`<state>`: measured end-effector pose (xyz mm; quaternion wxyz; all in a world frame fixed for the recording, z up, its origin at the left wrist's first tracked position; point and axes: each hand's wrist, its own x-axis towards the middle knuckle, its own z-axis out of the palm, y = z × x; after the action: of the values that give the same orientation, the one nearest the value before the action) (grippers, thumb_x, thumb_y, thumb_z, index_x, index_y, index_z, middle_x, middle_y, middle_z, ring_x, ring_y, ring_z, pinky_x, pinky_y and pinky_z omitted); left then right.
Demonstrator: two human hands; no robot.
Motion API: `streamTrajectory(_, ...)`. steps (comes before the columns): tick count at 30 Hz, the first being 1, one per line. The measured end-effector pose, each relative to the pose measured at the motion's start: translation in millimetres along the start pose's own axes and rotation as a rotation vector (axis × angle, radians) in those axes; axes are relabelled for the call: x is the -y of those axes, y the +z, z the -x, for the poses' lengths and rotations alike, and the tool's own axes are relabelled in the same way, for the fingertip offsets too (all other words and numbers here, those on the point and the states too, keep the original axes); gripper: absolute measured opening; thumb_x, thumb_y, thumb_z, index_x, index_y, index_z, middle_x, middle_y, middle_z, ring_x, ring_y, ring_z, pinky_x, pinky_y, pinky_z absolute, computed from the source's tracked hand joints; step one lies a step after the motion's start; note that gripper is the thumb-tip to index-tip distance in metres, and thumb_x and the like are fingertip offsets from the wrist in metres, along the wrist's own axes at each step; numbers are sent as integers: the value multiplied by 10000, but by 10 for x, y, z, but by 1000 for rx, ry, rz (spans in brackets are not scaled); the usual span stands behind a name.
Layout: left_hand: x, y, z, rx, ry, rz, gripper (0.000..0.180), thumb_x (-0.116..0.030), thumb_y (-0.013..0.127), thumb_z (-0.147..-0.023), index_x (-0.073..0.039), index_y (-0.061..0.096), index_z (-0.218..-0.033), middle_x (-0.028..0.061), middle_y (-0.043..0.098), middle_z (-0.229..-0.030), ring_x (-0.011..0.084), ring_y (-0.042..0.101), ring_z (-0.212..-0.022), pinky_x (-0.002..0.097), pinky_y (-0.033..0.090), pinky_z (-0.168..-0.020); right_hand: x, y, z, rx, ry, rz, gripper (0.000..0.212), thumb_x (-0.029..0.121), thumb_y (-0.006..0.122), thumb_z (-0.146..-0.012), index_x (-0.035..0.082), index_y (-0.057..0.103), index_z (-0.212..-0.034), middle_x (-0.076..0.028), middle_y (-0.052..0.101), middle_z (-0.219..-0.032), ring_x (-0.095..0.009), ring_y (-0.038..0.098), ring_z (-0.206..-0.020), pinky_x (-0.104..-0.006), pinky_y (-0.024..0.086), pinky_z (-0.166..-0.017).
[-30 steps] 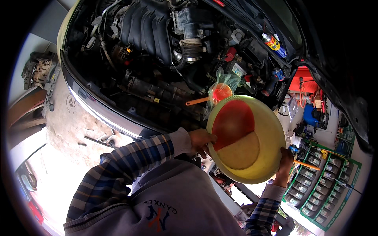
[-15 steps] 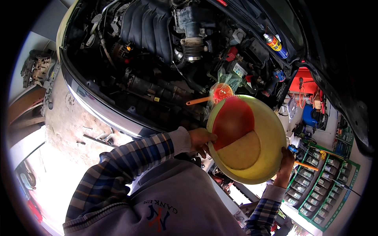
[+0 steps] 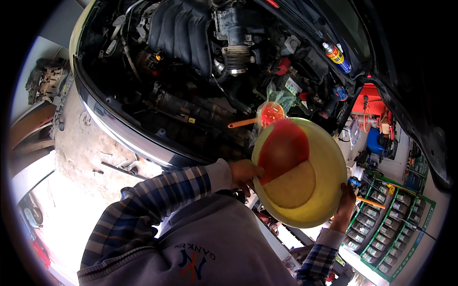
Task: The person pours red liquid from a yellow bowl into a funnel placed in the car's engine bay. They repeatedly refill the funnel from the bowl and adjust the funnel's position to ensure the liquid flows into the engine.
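Note:
A yellow basin is tipped toward the engine bay, with red liquid pooled against its far left side. My left hand is closed on the basin's left rim, the thumb over the edge. At the lower right, my right hand grips the opposite rim, its lower fingers hidden. Just beyond the lip of the basin sits an orange round-mouthed vessel with a long handle; red liquid shows inside it. I cannot tell whether it is a funnel or a ladle. A clear plastic bag is bunched around it.
The ribbed black engine cover lies farther off, behind the car's front edge. A spray can and a cordless drill rest at the bay's right. On the right stands a green rack of grey boxes.
The basin has dropped very slightly in the picture and stays tipped the same way. Both hands keep their hold, and the rest of the scene has shifted only a little.

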<state>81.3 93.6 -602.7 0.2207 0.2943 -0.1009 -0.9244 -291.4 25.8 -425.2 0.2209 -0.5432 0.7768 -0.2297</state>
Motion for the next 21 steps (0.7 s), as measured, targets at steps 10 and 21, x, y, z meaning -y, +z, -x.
streamTrajectory(10,16,199,42,-84,31,-123,449,-266,609,-904,99,615,-1165,172,702,-914,270,723,-720,374,613,-463,-352,-66,45,128,221,-189,246,217,605,-975,-16,649,-909,-46,628,-840,-148,542,-748,-332,451,-707)
streamTrajectory(21,90,345,-43,-171,151,-315,615,-156,595,-856,-37,407,-1429,185,625,-1184,256,697,-747,330,587,-396,-292,-146,-73,224,403,17,281,261,660,-945,9,664,-1070,-48,654,-892,-122,607,-717,-274,460,-544)
